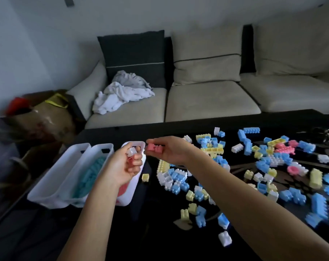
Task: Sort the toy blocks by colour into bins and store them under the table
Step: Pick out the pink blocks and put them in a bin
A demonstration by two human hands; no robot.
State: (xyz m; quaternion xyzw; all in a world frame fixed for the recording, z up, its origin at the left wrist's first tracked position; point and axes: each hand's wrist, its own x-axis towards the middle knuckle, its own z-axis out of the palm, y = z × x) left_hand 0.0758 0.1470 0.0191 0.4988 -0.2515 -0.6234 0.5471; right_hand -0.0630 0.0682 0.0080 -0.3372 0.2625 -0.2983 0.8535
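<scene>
**Head view: pink block pinched at the rim of the pink bin**

Your right hand [171, 150] is closed in a fingertip pinch on a pink block [155, 147], held in the air just at the far rim of the nearest white bin [136, 143], which already shows pink pieces inside. Your left hand [125, 166] is curled shut around a small white block [131, 152], with something pinkish lower in the fingers that I cannot make out, and hovers over that same bin.

These blocks look like hollow, rigid plastic: light, stiff, unlikely to break if dropped. The studs give your fingers purchase; smooth side walls may slip, so a pinch across the long sides should serve best.

The middle bin [103, 147], at about 9 o'clock from your left hand, holds teal blocks [92, 176]; the bin beyond it [76, 147] looks empty. The unsorted pile [263, 162] of blue, yellow, white and pink lies on the dark bench [159, 232] at 3 o'clock from your hands.
</scene>
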